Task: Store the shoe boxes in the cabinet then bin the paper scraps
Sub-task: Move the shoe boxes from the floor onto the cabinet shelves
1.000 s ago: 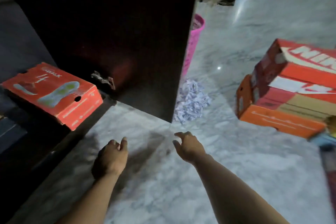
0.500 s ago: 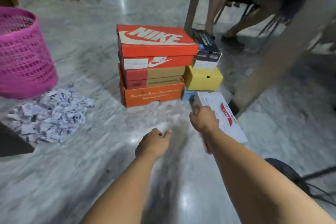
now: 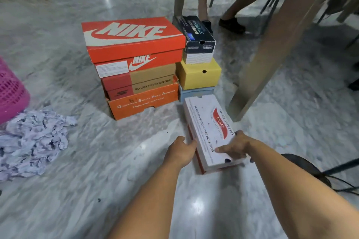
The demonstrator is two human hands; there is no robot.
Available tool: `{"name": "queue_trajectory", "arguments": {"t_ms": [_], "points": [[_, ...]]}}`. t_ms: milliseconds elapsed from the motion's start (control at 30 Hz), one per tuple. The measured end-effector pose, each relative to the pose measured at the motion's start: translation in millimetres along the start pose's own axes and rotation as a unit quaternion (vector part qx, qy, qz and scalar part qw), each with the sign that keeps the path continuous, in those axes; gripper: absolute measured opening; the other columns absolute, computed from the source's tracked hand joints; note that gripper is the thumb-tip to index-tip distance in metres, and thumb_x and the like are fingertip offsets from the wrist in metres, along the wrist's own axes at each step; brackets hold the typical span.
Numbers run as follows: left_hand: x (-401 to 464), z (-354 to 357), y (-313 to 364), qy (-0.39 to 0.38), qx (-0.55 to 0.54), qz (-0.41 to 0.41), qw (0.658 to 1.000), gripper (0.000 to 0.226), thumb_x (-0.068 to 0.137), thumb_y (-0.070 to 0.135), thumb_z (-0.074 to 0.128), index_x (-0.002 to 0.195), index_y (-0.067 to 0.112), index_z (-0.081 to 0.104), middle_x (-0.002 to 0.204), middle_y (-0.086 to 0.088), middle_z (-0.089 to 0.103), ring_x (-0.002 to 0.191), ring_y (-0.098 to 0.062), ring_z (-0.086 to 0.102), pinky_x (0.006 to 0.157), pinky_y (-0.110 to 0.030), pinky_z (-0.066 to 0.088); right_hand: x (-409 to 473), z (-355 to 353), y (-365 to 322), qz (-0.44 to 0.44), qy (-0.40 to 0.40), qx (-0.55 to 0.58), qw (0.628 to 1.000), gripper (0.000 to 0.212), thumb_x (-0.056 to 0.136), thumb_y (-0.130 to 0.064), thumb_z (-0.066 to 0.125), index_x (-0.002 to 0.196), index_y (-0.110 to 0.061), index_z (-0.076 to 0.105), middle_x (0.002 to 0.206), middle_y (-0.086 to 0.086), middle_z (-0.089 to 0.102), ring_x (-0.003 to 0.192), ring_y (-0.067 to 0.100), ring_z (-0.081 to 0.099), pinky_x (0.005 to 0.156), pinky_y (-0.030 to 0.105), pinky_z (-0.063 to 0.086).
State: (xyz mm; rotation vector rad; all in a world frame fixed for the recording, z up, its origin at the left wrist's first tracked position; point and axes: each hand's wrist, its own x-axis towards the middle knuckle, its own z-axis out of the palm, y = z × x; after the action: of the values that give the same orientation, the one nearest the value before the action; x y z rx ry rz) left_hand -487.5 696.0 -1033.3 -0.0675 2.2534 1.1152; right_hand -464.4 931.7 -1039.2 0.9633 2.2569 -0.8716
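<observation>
Since half a second ago, both hands have closed the last gap to the white shoe box: the left hand [image 3: 181, 148], then bunched in the air short of it, now presses its fingers against the box's long left side, and the right hand [image 3: 234, 148], then a fist over the lid, now lies spread across the lid's near corner with fingers wrapped over the edge. Together they grasp the white shoe box [image 3: 210, 130], which lies on the marble floor [image 3: 120, 170] and shows no clear lift yet.

Outward at 12 o'clock from the hands, a pale blue box [image 3: 194, 93] carries a yellow box [image 3: 198, 73] and a dark box [image 3: 196, 35]. At 11 o'clock stands a taller stack of 3: the large Nike box [image 3: 134, 42] on a red-and-tan box [image 3: 139, 83] on an orange safety-shoe box [image 3: 143, 103]. That makes 7 boxes in view outside the cabinet, which is out of frame.

At 9 o'clock the paper scraps [image 3: 33, 141] lie heaped on the floor, just beside the pink basket [image 3: 11, 91] at the left edge, none visibly binned. A desk leg [image 3: 272, 50] slants past at 1 o'clock, with seated people's legs behind.

Judged from this, storing is at an early stage, and the scraps remain wholly to do.
</observation>
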Motion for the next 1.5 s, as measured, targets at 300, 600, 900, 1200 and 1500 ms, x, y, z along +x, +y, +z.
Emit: {"name": "queue_trajectory", "arguments": {"t_ms": [300,600,900,1200,1500], "points": [[-55,-8,-92,0.148,-0.378,-0.203,0.891,0.072,0.088,0.058,0.063,0.134,0.01,0.034,0.127,-0.013,0.063,0.111,-0.034,0.063,0.1,-0.045,0.051,-68,90,-55,-0.083,-0.195,-0.02,0.977,0.098,0.063,-0.029,0.092,0.14,-0.043,0.033,0.137,0.0,0.057,0.123,0.039,0.054,0.071,0.068,0.058],[-207,-109,-247,0.488,-0.377,-0.291,0.732,0.046,0.087,0.06,0.062,0.101,0.02,0.047,0.101,-0.007,0.071,0.097,-0.034,0.069,0.072,-0.032,0.048,-184,257,-170,-0.305,-0.355,-0.131,0.874,0.086,0.071,-0.02,0.084,0.144,-0.047,0.047,0.109,0.002,0.074,0.072,0.024,0.068,0.06,0.036,0.049],[-303,-201,-318,0.612,-0.318,-0.273,0.67,0.031,0.085,0.044,0.068,0.092,0.023,0.047,0.092,-0.003,0.069,0.086,-0.031,0.068,0.076,-0.04,0.057,-305,332,-260,-0.336,-0.437,-0.175,0.816,0.066,0.085,-0.01,0.075,0.139,-0.044,0.055,0.112,0.004,0.078,0.1,0.033,0.074,0.08,0.061,0.061],[-348,-309,-328,0.724,-0.302,-0.187,0.591,0.032,0.088,0.04,0.068,0.106,0.016,0.055,0.101,-0.007,0.072,0.101,-0.032,0.067,0.076,-0.028,0.045,-408,367,-381,-0.492,-0.429,-0.152,0.743,0.057,0.092,-0.009,0.061,0.136,-0.045,0.057,0.122,0.011,0.07,0.102,0.046,0.069,0.063,0.08,0.051],[-336,-351,-332,0.757,-0.339,-0.03,0.557,0.045,0.083,0.048,0.072,0.109,0.015,0.056,0.085,0.012,0.066,0.082,-0.011,0.065,0.078,-0.028,0.054,-442,354,-451,-0.496,-0.368,-0.167,0.769,0.057,0.092,-0.01,0.07,0.137,-0.042,0.056,0.119,0.011,0.071,0.105,0.047,0.068,0.074,0.075,0.055]]}}
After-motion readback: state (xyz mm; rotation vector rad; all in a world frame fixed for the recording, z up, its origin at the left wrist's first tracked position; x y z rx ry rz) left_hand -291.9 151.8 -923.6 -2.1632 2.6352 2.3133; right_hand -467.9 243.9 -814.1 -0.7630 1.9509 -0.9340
